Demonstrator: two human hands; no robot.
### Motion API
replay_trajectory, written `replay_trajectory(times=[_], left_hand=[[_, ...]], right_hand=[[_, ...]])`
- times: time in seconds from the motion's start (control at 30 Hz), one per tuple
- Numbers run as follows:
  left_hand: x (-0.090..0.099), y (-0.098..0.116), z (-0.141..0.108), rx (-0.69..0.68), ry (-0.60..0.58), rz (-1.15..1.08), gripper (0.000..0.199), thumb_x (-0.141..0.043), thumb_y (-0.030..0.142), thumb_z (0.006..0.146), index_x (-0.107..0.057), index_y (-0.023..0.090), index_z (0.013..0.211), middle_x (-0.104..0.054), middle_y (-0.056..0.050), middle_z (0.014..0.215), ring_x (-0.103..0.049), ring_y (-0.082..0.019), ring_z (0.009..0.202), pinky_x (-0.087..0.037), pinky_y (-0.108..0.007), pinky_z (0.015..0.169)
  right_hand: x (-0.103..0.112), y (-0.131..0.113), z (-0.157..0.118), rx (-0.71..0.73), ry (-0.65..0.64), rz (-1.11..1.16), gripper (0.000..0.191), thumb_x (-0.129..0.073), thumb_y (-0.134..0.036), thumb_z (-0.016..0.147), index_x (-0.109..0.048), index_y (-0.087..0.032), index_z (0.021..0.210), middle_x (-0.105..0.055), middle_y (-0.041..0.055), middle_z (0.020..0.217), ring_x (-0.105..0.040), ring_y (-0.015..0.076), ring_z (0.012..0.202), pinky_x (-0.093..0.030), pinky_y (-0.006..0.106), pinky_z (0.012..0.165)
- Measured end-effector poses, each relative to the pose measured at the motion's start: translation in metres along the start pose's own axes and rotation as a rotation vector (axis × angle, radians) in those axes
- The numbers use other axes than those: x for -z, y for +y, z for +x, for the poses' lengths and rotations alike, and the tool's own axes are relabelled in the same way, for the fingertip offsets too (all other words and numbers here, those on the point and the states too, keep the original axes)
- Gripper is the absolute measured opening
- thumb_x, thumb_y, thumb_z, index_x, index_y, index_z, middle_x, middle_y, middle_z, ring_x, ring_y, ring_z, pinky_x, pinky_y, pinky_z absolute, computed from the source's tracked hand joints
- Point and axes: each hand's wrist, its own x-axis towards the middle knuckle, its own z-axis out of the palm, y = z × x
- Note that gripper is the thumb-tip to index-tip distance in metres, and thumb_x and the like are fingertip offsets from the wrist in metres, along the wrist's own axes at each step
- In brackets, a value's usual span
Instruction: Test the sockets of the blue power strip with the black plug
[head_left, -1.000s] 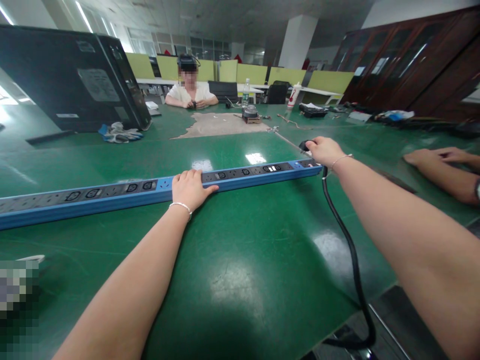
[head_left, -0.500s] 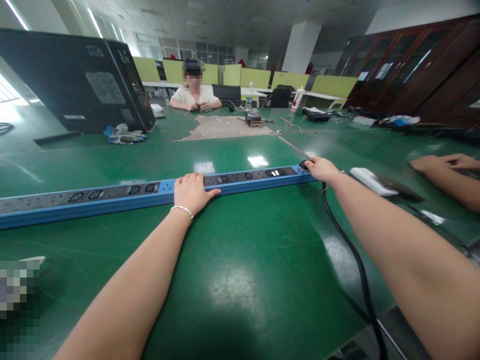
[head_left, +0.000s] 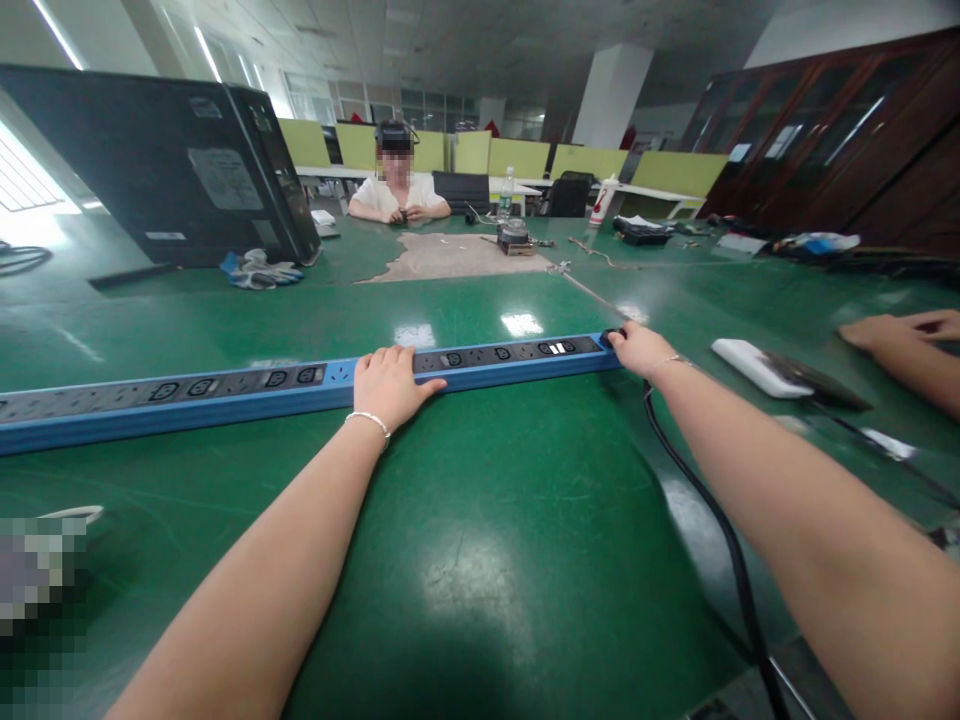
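A long blue power strip (head_left: 247,402) with a row of black sockets lies across the green table (head_left: 480,500). Over its middle rests my left hand (head_left: 390,385), fingers wrapped over the far side and thumb stretched along the near edge. My right hand (head_left: 641,350) is closed around a black plug-like part (head_left: 611,338) at the strip's right end; its fingertips are partly hidden. From beneath that hand a thick black cable (head_left: 712,510) curves down toward the table's near edge.
A black computer case (head_left: 172,170) stands at the far left, with gloves (head_left: 259,270) beside it. A white power adapter (head_left: 757,368) lies right of my right arm. Another person's hands (head_left: 892,335) rest at the right edge. A person (head_left: 397,190) sits across the table.
The whole view has shifted slightly, so things appear a little further right. Both hands keep their places on the strip and its end.
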Motion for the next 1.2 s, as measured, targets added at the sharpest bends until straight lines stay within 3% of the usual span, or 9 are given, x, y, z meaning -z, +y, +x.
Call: replay_trajectory(times=[0.3,0.5,0.6,0.7,0.83,1.2], left_hand=[[-0.002,-0.001,0.0,0.0,0.023,-0.006,0.071,-0.045,0.069,0.077,-0.051,0.016,0.124,-0.057,-0.014,0.125,-0.048,-0.03,0.117,-0.031,-0.041,0.097],[-0.002,-0.001,0.001,-0.003,0.017,-0.011,0.07,-0.046,0.069,0.076,-0.052,0.017,0.123,-0.058,-0.014,0.124,-0.048,-0.03,0.117,-0.032,-0.041,0.097],[-0.002,0.0,0.001,-0.002,0.026,-0.001,0.07,-0.046,0.069,0.076,-0.052,0.016,0.122,-0.058,-0.014,0.124,-0.049,-0.03,0.116,-0.032,-0.041,0.096],[-0.002,0.0,0.001,-0.001,0.018,-0.004,0.07,-0.046,0.069,0.076,-0.052,0.016,0.122,-0.058,-0.014,0.124,-0.048,-0.03,0.116,-0.031,-0.041,0.097],[-0.002,0.0,0.001,0.004,0.006,-0.021,0.07,-0.045,0.068,0.077,-0.051,0.017,0.123,-0.057,-0.014,0.125,-0.047,-0.03,0.119,-0.03,-0.041,0.098],[-0.002,-0.001,0.001,-0.006,0.013,-0.036,0.071,-0.045,0.07,0.076,-0.052,0.017,0.123,-0.058,-0.014,0.123,-0.047,-0.031,0.117,-0.03,-0.042,0.097]], right_hand=[[0.005,-0.007,-0.004,-0.022,-0.026,-0.021,0.043,-0.035,-0.04,0.09,-0.057,-0.013,0.115,-0.062,0.0202,0.114,-0.059,0.0294,0.104,-0.044,0.039,0.087],[0.039,-0.004,0.001,0.021,0.087,-0.007,0.042,-0.035,-0.04,0.091,-0.063,-0.013,0.107,-0.065,0.0179,0.109,-0.061,0.0255,0.098,-0.045,0.032,0.079],[0.049,-0.011,-0.002,0.07,0.019,-0.001,0.04,-0.036,-0.038,0.091,-0.065,-0.014,0.104,-0.067,0.0152,0.104,-0.062,0.0235,0.094,-0.045,0.029,0.075],[0.045,-0.024,-0.007,0.115,-0.062,-0.019,0.038,-0.035,-0.036,0.092,-0.065,-0.014,0.101,-0.068,0.0134,0.101,-0.062,0.0215,0.092,-0.044,0.026,0.074],[0.028,-0.036,-0.008,0.149,-0.08,-0.109,0.039,-0.033,-0.035,0.092,-0.066,-0.014,0.1,-0.066,0.0151,0.106,-0.061,0.0225,0.098,-0.043,0.027,0.078],[0.016,-0.037,-0.006,0.078,-0.057,-0.074,0.044,-0.031,-0.037,0.091,-0.063,-0.01,0.106,-0.064,0.0206,0.111,-0.061,0.0275,0.103,-0.044,0.033,0.082]])
